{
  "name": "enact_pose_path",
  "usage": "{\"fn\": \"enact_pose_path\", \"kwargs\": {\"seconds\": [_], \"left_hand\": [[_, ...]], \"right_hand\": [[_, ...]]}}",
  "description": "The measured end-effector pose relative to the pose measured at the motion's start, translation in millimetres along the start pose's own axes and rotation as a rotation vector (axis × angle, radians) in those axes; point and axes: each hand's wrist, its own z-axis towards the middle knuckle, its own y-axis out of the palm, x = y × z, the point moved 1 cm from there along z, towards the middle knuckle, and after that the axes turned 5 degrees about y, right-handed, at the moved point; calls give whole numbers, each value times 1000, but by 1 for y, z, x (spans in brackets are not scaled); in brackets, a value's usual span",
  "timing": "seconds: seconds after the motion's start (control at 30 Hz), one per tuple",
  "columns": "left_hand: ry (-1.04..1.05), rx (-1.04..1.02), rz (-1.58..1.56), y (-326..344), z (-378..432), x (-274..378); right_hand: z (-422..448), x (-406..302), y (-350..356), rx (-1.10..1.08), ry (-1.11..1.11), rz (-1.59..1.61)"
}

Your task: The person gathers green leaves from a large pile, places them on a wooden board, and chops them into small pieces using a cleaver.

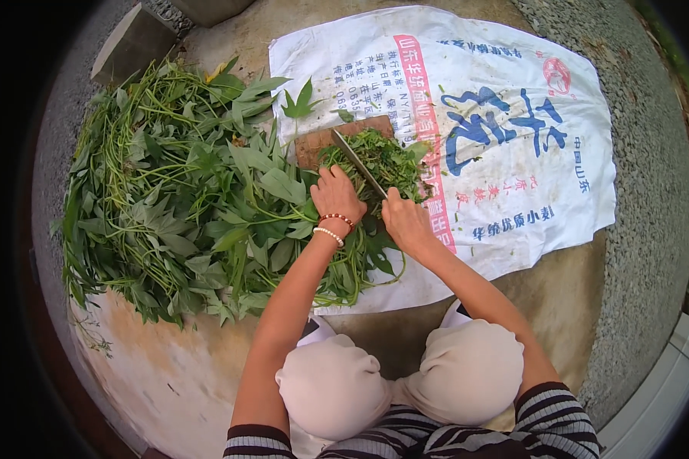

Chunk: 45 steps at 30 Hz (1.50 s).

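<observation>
My right hand [406, 222] grips the handle of a cleaver-like kitchen knife [356, 160], its blade slanting up and left across chopped green leaves and stems [382, 152]. Just left of the blade, my left hand [337, 196] presses a bunch of leafy stems [353, 261] down, with two bead bracelets on its wrist. The greens lie over a brown wooden chopping board [316, 143], whose left and upper parts show. My left fingertips are partly bent over the greens. The blade's lower edge is hidden among the cut leaves.
A large heap of leafy vines [172, 195] spreads to the left. Under the board lies a white woven sack [511, 189] bearing printed writing, with green scraps on it. A concrete block [135, 43] stands at the upper left. Gravel [646, 229] borders the right side.
</observation>
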Motion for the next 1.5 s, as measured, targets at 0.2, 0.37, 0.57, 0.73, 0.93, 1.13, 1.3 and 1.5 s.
{"fn": "enact_pose_path", "kwargs": {"seconds": [0.2, 0.37, 0.57, 0.73, 0.93, 1.13, 1.3, 1.5], "left_hand": [[59, 184, 127, -30, -34, -3], [15, 155, 147, -4, -40, -18], [230, 157, 117, -13, -13, -32], [398, 217, 161, -6, 0, -23], [391, 145, 222, -2, 13, -19], [321, 103, 133, 2, 10, -24], [153, 30, 111, -1, 8, -4], [43, 74, 31, 2, 6, -8]], "right_hand": [[1, 6, 6, 50, 27, 17], [9, 12, -10, 97, -14, 100], [13, -55, -90, 389, -294, 437], [23, -45, -67, 446, -385, 356], [30, 10, -24, 70, -160, -125], [16, -47, -74, 462, -355, 376], [15, 11, -8, 153, -125, -63], [14, -26, -59, 290, -177, 227]]}}
